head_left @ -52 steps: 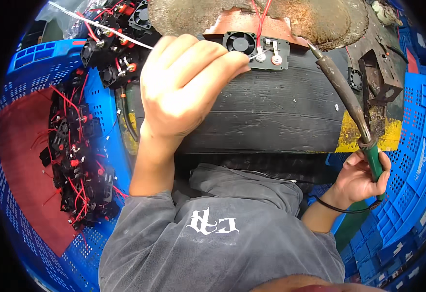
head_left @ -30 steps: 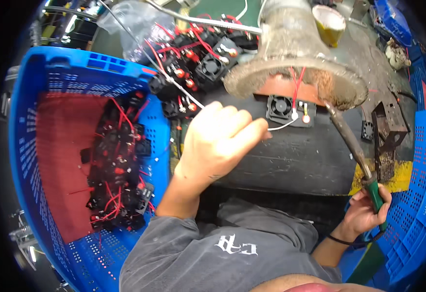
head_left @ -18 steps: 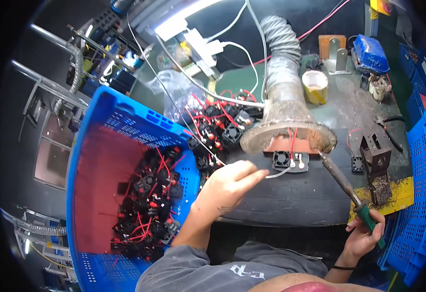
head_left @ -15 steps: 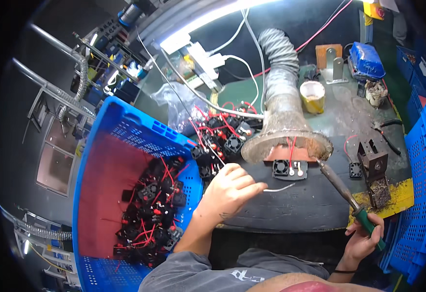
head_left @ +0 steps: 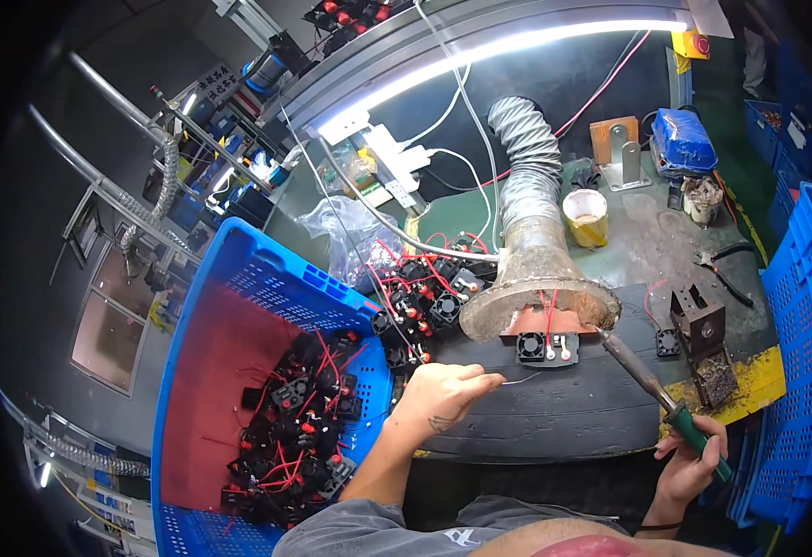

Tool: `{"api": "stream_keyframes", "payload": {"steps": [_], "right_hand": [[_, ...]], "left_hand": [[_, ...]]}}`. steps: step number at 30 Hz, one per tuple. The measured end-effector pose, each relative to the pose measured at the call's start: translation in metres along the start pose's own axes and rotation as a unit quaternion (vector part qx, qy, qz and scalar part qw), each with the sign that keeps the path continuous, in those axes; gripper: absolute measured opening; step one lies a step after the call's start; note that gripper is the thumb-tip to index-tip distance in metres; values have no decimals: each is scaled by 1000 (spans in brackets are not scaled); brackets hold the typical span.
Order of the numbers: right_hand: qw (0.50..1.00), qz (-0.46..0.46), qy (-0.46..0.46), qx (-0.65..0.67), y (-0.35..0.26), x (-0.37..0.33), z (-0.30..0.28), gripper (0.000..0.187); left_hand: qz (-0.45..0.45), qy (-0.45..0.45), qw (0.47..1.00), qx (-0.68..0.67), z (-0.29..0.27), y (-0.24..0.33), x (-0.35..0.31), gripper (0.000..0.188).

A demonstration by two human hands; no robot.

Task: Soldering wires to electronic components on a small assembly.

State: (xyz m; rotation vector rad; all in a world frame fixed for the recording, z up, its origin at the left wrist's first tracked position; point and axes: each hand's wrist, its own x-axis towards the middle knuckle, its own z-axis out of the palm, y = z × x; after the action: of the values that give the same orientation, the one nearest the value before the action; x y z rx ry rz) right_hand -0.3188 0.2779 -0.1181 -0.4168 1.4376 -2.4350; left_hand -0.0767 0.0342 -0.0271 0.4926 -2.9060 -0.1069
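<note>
My left hand (head_left: 445, 397) pinches a thin solder wire (head_left: 523, 379). Its short free end points right, just below a small black fan (head_left: 530, 348) and the dark part beside it, which carries two soldered spots with red wires. In my right hand (head_left: 689, 461) is a soldering iron (head_left: 636, 368), held by its green handle with the fingers closed round it. The iron's tip is up at the right rim of the extraction hood (head_left: 517, 302), beside a reddish block (head_left: 545, 322) under the hood. Fan and dark part sit against that block's front.
To the left stands a blue crate (head_left: 271, 283) of fan parts with red wires; more are heaped on the bench (head_left: 425, 297). On the right are a metal iron stand (head_left: 700, 320), pliers (head_left: 729, 274), a yellow cup (head_left: 586, 218) and stacked blue crates (head_left: 805, 325).
The view has tilted, so the bench sits lower in the picture. The solder wire's free end has drawn back slightly, left and away from the fan. Both hands keep their holds.
</note>
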Motion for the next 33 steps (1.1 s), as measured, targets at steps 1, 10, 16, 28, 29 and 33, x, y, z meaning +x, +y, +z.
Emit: {"api": "stream_keyframes", "payload": {"steps": [1,10,16,28,29,33], "right_hand": [[1000,-1,-4,0,0,0,0,41],[1000,-7,-13,-4,2,3,4,42],[1000,-13,7,7,1,5,2,42],[1000,-5,-6,-4,0,4,-13,43],[1000,1,10,-13,4,4,-13,45],[1000,6,20,-5,2,3,-15,49]], "left_hand": [[-7,2,1000,0,5,-3,-3,31],[-5,-24,998,-64,28,5,0,24],[-20,-44,978,-201,51,21,-8,13],[-102,134,934,-316,69,24,-21,22],[-145,148,916,-344,71,21,-18,25],[-220,101,878,-413,57,16,-11,25]]}}
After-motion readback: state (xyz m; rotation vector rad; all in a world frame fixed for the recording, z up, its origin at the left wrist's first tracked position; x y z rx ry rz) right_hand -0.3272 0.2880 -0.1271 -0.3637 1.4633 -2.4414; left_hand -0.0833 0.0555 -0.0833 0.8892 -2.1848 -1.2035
